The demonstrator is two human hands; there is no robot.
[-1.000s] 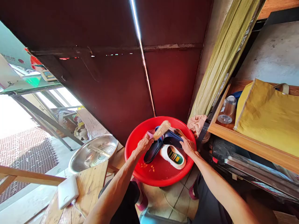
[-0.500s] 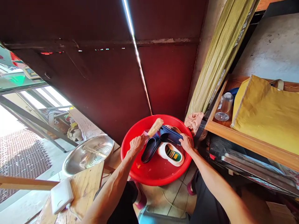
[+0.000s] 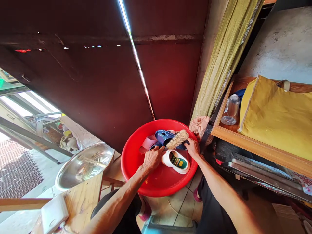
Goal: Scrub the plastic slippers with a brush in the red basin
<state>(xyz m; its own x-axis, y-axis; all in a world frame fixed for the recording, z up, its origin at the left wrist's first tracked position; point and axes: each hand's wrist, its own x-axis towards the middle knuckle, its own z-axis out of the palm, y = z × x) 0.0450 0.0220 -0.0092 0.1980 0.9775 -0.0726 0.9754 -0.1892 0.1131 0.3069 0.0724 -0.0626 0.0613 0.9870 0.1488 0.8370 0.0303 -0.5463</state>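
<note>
A red basin [image 3: 133, 156] on the tiled floor holds several slippers: a dark blue one [image 3: 163, 136], a pink one [image 3: 147, 143] and a white one with a green and yellow insole [image 3: 175, 161]. My left hand [image 3: 152, 158] is closed round the handle of a scrub brush [image 3: 177, 139], whose tan bristles lie over the dark blue slipper. At that slipper's right end, my right hand [image 3: 193, 148] grips it.
A steel bowl [image 3: 84, 165] sits left of the basin beside a wooden table [image 3: 78, 203] with a white box [image 3: 54, 214]. A dark red metal door stands behind. At right, a wooden shelf [image 3: 255, 149] carries a yellow bag [image 3: 278, 117] and a glass jar [image 3: 230, 109]; a cloth [image 3: 200, 125] hangs near.
My left hand has moved right and lowered the brush onto the dark blue slipper. The pink slipper now shows at the left. The view has shifted left.
</note>
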